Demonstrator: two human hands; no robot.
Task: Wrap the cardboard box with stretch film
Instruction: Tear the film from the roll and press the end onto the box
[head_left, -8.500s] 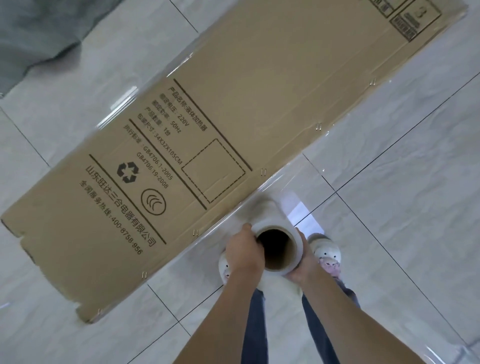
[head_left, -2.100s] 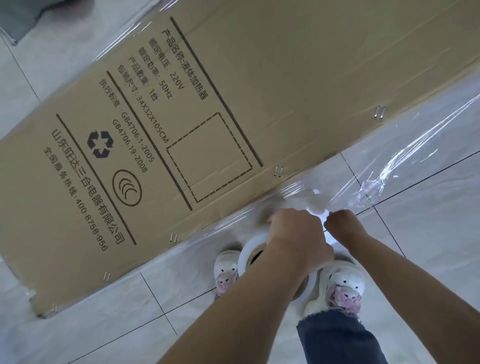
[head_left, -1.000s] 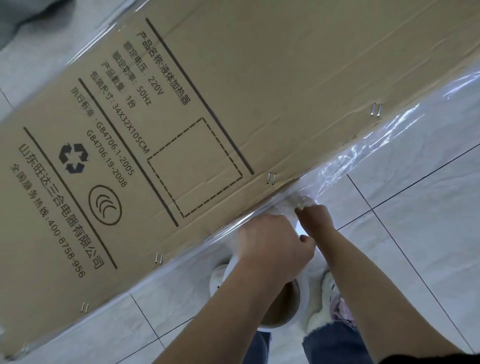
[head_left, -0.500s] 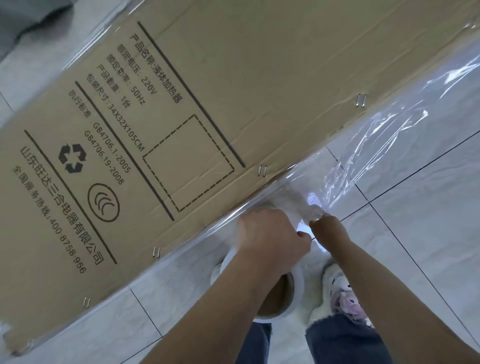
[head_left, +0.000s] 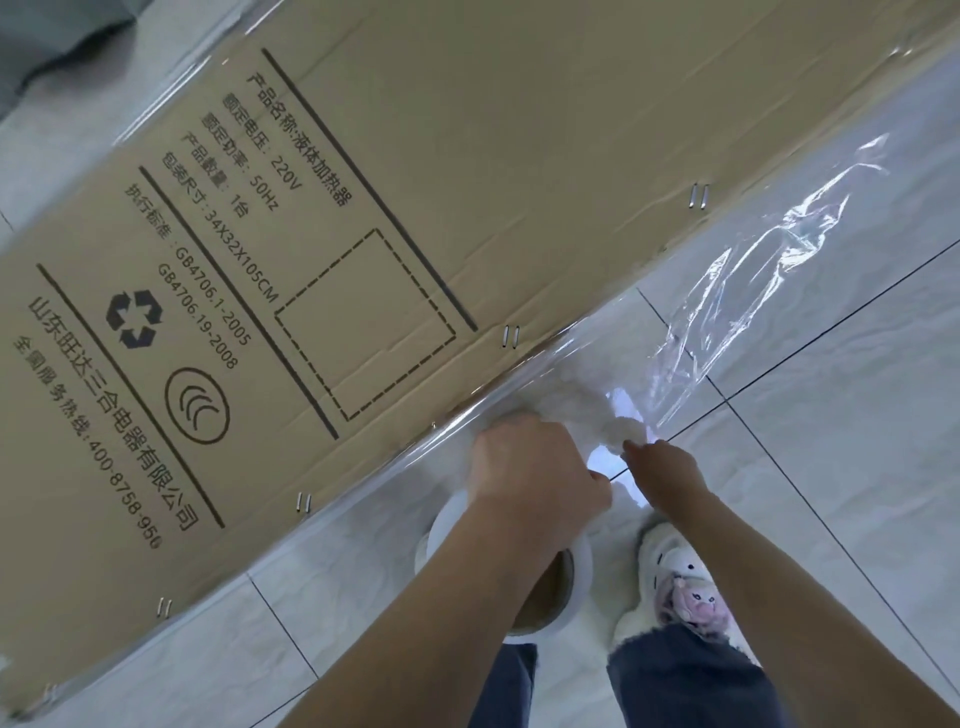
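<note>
Both hands' fingers (head_left: 636, 448) grip stretch film (head_left: 748, 291).

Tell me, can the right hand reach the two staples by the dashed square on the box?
Probably yes. The right hand is pinching bunched stretch film just below the cardboard box edge, and the staples sit close above with only clear film around. It would have to let go first.

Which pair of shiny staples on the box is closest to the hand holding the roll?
The staple pair just right of the dashed square, above the left hand. The other pairs sit farther along the box edge.
</note>
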